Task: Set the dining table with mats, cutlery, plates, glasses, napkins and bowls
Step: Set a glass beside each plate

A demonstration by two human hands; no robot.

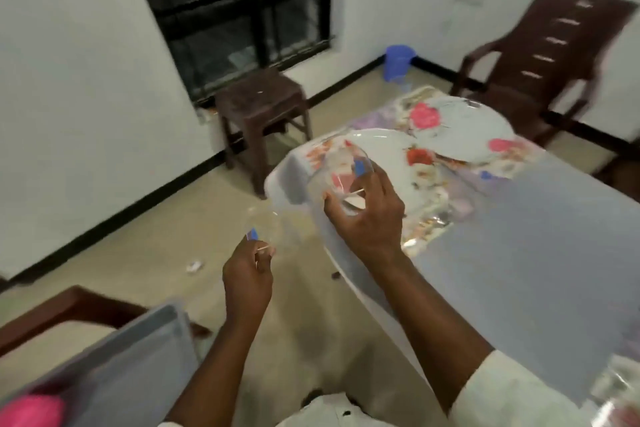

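My right hand (365, 215) grips a clear glass (337, 172) with a blue sticker, tilted above the near-left corner of the white table (540, 236). My left hand (247, 279) holds a second clear glass (268, 229), also blue-stickered, out over the floor left of the table. Two floral mats lie at the table's far end, a white plate on each: the nearer plate (384, 152) just beyond the right-hand glass, the farther plate (464, 130) behind it. The picture is motion-blurred.
A grey bin (138, 367) with something pink inside stands at the lower left. A brown stool (261, 107) is under the window, a brown plastic chair (540, 69) behind the table, a blue bucket (398, 61) in the corner. Clear glassware (620, 388) shows at the lower right.
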